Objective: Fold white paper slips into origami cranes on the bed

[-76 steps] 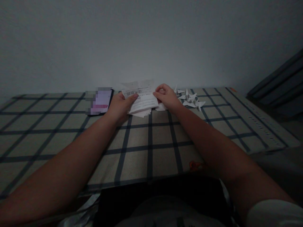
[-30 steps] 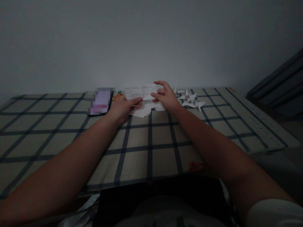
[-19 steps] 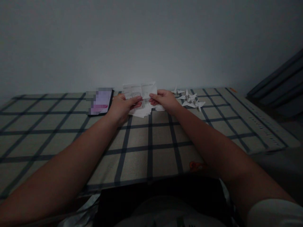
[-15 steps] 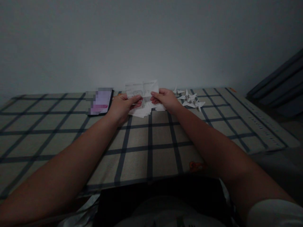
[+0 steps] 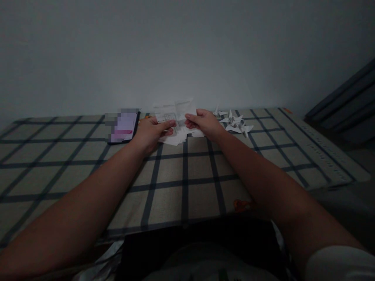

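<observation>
A creased sheet of printed paper [image 5: 166,111] stands raised between my hands near the far side of the table. My left hand [image 5: 150,134] pinches its left part, thumb in front and fingers curled. On the other side my right hand [image 5: 206,123] grips the right part between thumb and fingers. Below it, partly covered by the sheet and hands, lies a loose pile of white paper pieces [image 5: 172,139]. Just right of my right hand sit several folded paper cranes [image 5: 234,124], white with dark print.
A phone [image 5: 124,127] with a lit, partly blurred screen lies left of my left hand. The checked tablecloth [image 5: 172,195] spreads under everything, up to the grey wall [image 5: 187,50] behind. Dark folded cloth [image 5: 348,101] hangs at far right.
The sheet's upper right part has tilted and shifted slightly left, and my right thumb has moved a little left with it. Both hands keep their grip.
</observation>
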`<move>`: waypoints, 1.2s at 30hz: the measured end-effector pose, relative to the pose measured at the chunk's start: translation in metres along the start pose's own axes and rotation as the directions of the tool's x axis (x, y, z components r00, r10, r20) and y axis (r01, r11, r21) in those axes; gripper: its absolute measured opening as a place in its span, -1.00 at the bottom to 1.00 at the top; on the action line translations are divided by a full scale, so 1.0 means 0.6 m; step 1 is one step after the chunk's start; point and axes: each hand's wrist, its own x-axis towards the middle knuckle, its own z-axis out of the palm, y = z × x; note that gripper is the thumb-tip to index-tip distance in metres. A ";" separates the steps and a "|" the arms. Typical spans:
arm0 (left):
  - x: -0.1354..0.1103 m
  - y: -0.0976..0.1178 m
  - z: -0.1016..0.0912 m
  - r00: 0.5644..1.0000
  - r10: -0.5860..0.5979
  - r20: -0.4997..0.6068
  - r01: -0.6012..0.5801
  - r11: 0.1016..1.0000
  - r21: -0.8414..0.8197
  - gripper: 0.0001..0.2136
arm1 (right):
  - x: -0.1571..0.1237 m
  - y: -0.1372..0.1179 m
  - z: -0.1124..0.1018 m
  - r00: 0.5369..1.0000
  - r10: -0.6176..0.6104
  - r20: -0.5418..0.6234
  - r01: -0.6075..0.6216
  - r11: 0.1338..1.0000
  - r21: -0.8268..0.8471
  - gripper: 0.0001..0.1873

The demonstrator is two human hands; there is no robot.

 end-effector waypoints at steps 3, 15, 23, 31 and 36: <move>0.005 -0.002 -0.002 1.000 0.020 -0.018 -0.020 1.000 0.013 -0.76 | -0.002 0.000 0.001 1.000 -0.015 0.023 0.015 1.000 0.015 -0.81; -0.006 0.001 0.001 0.999 0.024 0.045 -0.028 0.995 0.092 -0.74 | -0.001 0.003 -0.001 0.993 -0.114 0.027 0.115 0.993 -0.040 -0.78; -0.006 -0.002 0.001 0.999 0.038 0.031 -0.041 0.996 0.079 -0.75 | -0.005 -0.001 0.000 0.995 -0.092 -0.027 0.089 0.992 -0.092 -0.71; 0.003 -0.005 -0.002 0.998 0.058 -0.033 -0.056 0.997 0.051 -0.78 | -0.011 -0.011 0.005 0.994 -0.106 -0.027 0.097 0.969 -0.228 -0.75; 0.001 -0.006 -0.009 0.992 0.125 0.001 -0.122 0.967 0.226 -0.75 | -0.013 -0.013 -0.001 0.986 -0.162 -0.023 0.147 0.937 -0.317 -0.73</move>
